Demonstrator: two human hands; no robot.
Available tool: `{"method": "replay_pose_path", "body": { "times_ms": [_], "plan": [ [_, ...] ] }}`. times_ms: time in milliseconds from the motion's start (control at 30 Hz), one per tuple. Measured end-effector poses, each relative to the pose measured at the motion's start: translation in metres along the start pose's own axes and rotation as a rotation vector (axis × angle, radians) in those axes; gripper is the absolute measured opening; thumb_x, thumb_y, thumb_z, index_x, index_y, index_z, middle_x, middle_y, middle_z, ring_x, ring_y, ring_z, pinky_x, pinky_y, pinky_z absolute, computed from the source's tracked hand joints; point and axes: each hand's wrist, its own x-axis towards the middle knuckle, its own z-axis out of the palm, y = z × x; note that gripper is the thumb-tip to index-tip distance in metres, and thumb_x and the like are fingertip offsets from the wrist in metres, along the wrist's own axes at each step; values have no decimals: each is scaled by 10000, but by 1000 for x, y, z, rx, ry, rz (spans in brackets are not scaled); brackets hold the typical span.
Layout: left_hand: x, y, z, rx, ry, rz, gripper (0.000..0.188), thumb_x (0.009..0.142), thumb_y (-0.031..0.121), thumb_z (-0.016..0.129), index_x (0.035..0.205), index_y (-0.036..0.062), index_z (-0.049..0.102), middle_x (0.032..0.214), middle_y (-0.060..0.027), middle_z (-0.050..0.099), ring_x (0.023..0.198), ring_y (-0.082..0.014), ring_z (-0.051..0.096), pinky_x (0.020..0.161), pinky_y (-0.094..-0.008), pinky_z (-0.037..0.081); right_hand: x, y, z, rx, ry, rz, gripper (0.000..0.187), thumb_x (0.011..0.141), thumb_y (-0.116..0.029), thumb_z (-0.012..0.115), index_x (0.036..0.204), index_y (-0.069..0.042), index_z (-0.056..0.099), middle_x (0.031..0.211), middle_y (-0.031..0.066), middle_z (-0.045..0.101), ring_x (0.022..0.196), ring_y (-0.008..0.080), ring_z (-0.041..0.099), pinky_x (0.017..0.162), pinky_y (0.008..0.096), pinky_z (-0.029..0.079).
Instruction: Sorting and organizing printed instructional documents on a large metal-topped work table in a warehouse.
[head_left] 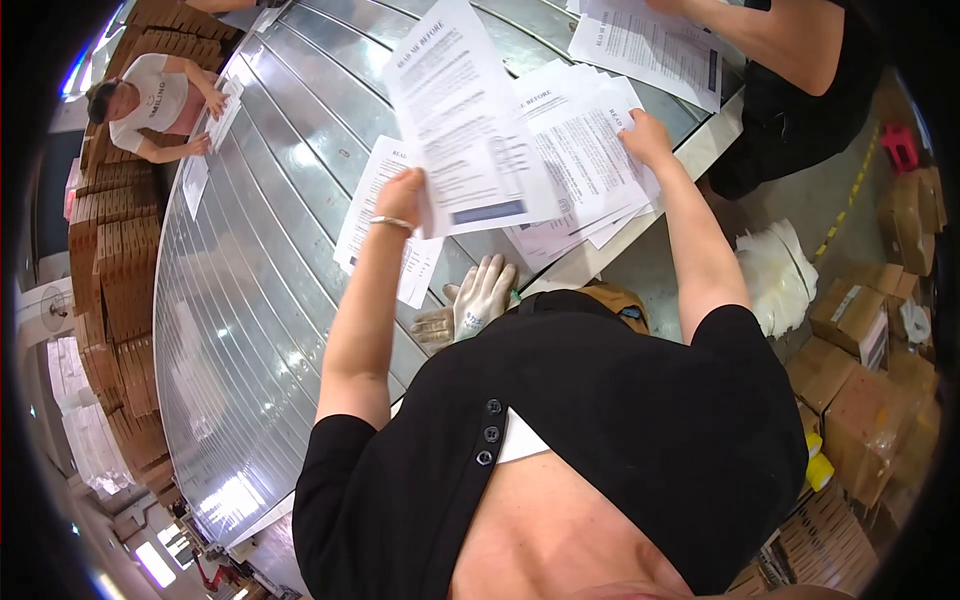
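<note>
My left hand (402,199) pinches the lower left edge of a printed sheet (465,130), which is lifted and slightly curled above the table. My right hand (646,138) is closed on the right edge of a printed sheet (590,150) at the top of a loose, fanned pile. Whether it grips one sheet or more, I cannot tell. Under and beside my left hand, more printed sheets (375,225) lie overlapped on the metal table. A pair of work gloves (484,295), whitish with grey stains, rests at the table edge close to my body.
The ridged metal table (270,180) curves away left. Across it a person (160,105) handles papers. Another person's arm (770,50) reaches over a further pile (650,50) at the right. Cardboard boxes (850,400) and a white plastic bundle (775,275) stand on the floor at right.
</note>
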Motion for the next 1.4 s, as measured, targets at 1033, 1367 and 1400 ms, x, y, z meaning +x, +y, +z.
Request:
{"method": "replay_pose_path", "body": {
  "times_ms": [1033,1367,1400],
  "plan": [
    [10,-26,-79,1276,573,262,323,641,186,692,902,28,585,936,-152,586,916,-297,548,780,-349,445,-77,-67,18,-184,-156,-532,491,624,-205,713,1069,-94,538,1089,133,486,1043,295,447,853,401,393],
    [-6,13,-136,1511,559,-330,900,470,391,788,1222,114,380,1221,-81,423,1159,-251,392,933,-431,343,-88,-77,13,-192,-206,-410,561,578,-184,737,1091,-105,523,1089,95,460,1041,272,434,867,393,376],
    [-5,14,-138,1486,560,-350,894,465,391,789,1217,120,387,1206,-80,438,1146,-250,404,927,-430,345,-88,-80,12,-201,-212,-400,567,574,-183,740,1091,-105,523,1088,94,460,1040,271,434,868,392,376]
  ]
}}
